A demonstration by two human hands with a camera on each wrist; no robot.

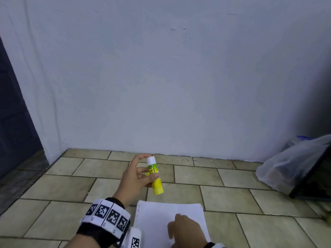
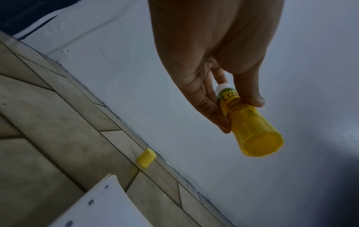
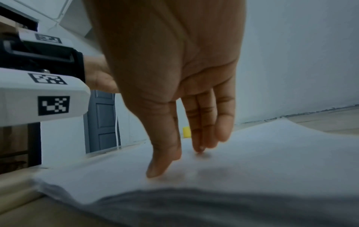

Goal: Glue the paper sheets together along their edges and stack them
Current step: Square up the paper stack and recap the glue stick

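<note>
Paper sheets (image 1: 170,222) lie stacked on the tiled floor (image 1: 250,194), nearest the person. Right hand (image 1: 184,230) rests on top of them, fingers (image 3: 163,153) extended, gripping nothing. Beyond the stack's far left corner, left hand (image 1: 136,176) pinches the glue stick (image 1: 155,178) above the floor, white end up. Farther out, near the wall (image 1: 179,68), lies a yellow piece, apparently the cap (image 2: 146,157).
</note>
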